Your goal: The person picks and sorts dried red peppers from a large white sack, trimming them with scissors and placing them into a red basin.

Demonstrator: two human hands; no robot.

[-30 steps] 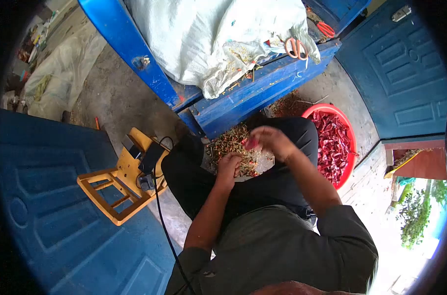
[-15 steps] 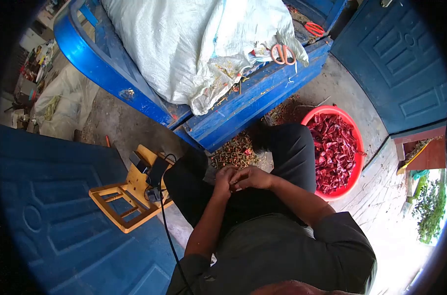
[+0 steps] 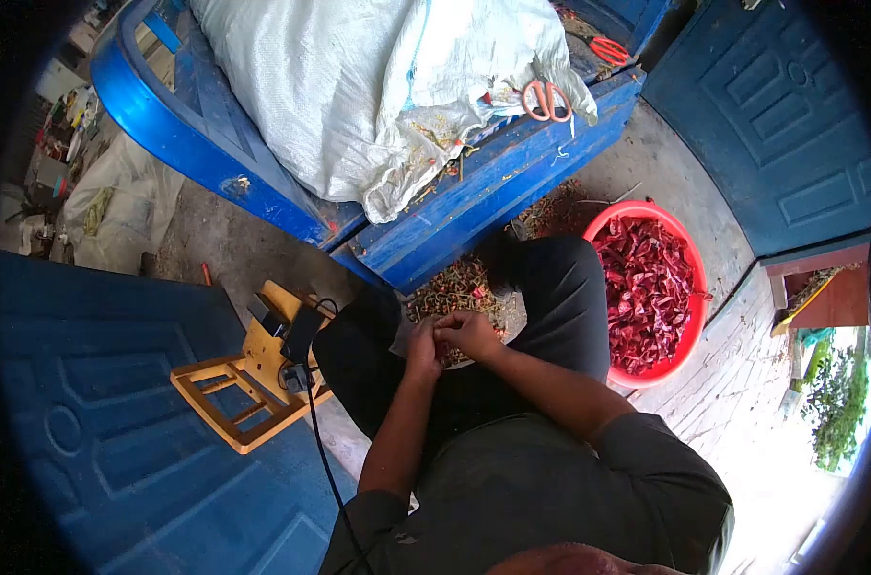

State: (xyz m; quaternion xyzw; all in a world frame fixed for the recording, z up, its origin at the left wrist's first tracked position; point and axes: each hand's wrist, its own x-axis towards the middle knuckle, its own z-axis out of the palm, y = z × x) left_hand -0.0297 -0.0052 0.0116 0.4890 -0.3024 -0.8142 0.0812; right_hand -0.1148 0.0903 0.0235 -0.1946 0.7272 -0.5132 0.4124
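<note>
My left hand and my right hand meet between my knees, fingers bent and fingertips together. Both look closed in a pinch; whatever is between them is hidden or too small to make out. Just beyond them, on the ground, lies a pile of chili stems and bits, brown-green with red specks. To the right of my right knee stands a red plastic basin, filled with dark red dried chili pieces.
Ahead stands a blue metal cart bed carrying a white woven sack. Pink-handled scissors and red-handled scissors lie on it. A wooden folding stool with a black device and cable is at my left. Blue doors flank both sides.
My hands have moved a little forward, away from my body, toward the pile, and stay together. The view has shifted slightly. The basin and scissors stay in place.
</note>
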